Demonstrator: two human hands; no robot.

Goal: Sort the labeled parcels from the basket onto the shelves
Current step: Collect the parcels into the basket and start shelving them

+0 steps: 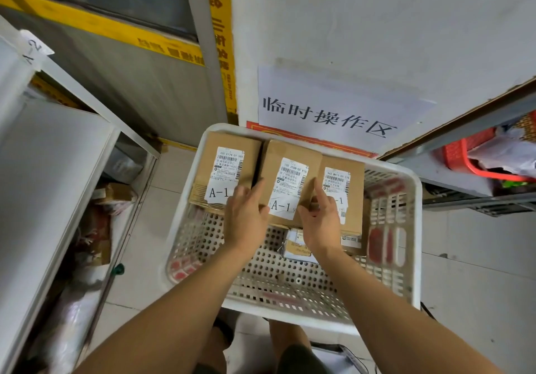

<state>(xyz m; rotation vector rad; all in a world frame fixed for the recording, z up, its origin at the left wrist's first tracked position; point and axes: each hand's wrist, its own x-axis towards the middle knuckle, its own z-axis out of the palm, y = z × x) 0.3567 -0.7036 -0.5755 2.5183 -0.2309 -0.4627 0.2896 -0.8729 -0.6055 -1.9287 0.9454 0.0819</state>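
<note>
three brown parcels stand side by side along the far wall of the white perforated basket (412,228), labels up so the shelf codes can be read. the left parcel (226,167) and the middle parcel (290,182) both read a-1; the right parcel (345,196) has its code partly hidden, only "-1" showing. both hands bracket the middle parcel — the left hand (246,217) grasps its left edge, fingers pushed into the gap beside the left parcel, and the right hand (320,217) pinches its right edge, probably to lift it squarely out of the tight row. a smaller white packet (295,246) lies on the basket floor under the right wrist. a shelf tag reading a-2 (34,48) marks the shelf (72,153) at left — a likely guide for sorting.
</note>
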